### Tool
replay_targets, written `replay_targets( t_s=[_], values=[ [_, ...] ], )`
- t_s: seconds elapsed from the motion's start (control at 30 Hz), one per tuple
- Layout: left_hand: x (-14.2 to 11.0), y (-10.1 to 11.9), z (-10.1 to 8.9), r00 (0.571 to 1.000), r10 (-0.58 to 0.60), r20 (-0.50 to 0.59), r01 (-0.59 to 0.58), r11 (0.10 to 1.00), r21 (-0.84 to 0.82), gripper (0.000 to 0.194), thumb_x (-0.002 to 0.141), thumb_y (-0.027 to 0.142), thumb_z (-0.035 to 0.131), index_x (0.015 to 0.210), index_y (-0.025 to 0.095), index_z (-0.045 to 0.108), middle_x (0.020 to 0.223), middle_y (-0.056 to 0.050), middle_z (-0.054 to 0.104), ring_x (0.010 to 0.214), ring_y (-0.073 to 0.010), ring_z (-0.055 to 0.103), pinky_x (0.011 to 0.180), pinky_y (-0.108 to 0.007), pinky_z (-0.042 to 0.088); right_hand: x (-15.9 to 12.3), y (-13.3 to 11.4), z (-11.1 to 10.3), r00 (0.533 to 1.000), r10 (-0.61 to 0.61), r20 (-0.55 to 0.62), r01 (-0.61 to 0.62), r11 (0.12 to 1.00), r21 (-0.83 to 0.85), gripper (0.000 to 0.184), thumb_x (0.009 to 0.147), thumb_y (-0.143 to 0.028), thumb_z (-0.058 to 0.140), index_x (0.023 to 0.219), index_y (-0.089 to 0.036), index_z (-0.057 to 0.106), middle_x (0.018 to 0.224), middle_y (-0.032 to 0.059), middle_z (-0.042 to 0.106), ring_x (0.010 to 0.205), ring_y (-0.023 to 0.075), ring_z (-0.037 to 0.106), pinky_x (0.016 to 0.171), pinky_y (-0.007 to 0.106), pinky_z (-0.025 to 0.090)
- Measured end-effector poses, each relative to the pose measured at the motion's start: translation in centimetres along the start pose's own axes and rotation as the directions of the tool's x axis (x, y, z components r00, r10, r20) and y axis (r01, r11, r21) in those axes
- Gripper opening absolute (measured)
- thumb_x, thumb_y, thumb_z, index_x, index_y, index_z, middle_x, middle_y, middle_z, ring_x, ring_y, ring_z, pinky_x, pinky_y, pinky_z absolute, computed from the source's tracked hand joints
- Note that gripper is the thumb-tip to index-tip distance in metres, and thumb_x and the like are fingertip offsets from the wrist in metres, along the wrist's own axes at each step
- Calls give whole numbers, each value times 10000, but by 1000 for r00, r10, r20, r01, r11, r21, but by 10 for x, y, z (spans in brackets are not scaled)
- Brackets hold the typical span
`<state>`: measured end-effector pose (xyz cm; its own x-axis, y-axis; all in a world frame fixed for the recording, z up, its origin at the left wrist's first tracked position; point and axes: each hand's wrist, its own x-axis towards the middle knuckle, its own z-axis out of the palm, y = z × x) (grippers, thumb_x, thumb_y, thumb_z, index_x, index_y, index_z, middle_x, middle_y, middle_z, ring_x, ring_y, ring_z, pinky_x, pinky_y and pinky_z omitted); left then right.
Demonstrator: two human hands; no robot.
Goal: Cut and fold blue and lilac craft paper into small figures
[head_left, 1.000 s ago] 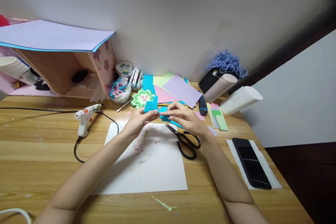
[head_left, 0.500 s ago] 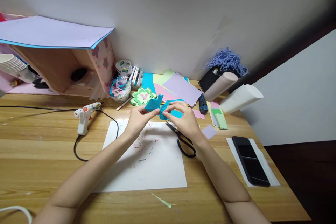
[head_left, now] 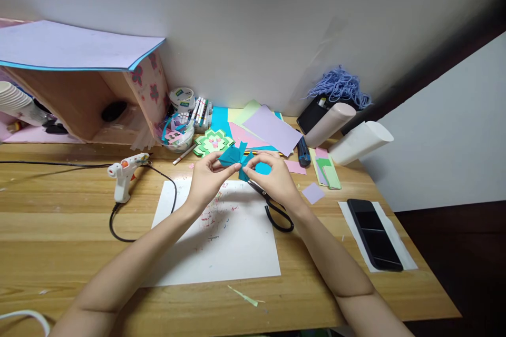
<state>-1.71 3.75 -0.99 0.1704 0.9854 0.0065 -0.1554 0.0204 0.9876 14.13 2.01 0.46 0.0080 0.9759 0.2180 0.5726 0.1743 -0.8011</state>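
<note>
By speckled white sheet's far edge, left hand and right hand pinching angular folded blue paper.

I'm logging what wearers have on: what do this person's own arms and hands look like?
The left arm and right arm show bare, with no sleeve in view. The left hand and right hand are ungloved; no watch, bracelet or ring is visible.
</note>
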Motion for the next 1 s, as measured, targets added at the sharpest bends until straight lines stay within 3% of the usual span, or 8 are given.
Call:
replay_targets(
  t_s=[0.3,0.6,0.77,1.0],
  values=[
    [-2,1,2,999,-21,-38,21,1000,-9,458,614,327,768,987,158,562,860,-52,707,795,-199,660,747,-304,505,2,5,2,999,19,33,-20,999,26,100,706,-261,611,615,-219,614,764,5,676,980,235,532,904,381,349],
    [-4,3,6,999,35,-39,-34,999,13,393,624,332,758,925,172,563,814,-27,700,759,-189,658,708,-282,503,3,7,2,998,19,60,-24,997,67,115,724,-267,597,627,-205,602,757,9,667,912,216,560,861,349,380],
    [-3,4,3,999,20,-33,-19,1000,19,386,638,325,750,940,162,571,874,-44,697,804,-192,656,714,-276,504,3,5,1,997,-62,36,60,996,67,128,775,-304,604,681,-218,613,791,11,658,978,214,522,895,349,357],
    [-1,5,3,999,-13,-53,13,1000,6,413,596,314,774,926,151,585,883,-45,687,815,-183,651,785,-292,494,2,3,6,982,-167,-82,175,979,101,138,791,-350,622,725,-230,611,778,15,625,906,201,530,875,355,385]
  ],
)
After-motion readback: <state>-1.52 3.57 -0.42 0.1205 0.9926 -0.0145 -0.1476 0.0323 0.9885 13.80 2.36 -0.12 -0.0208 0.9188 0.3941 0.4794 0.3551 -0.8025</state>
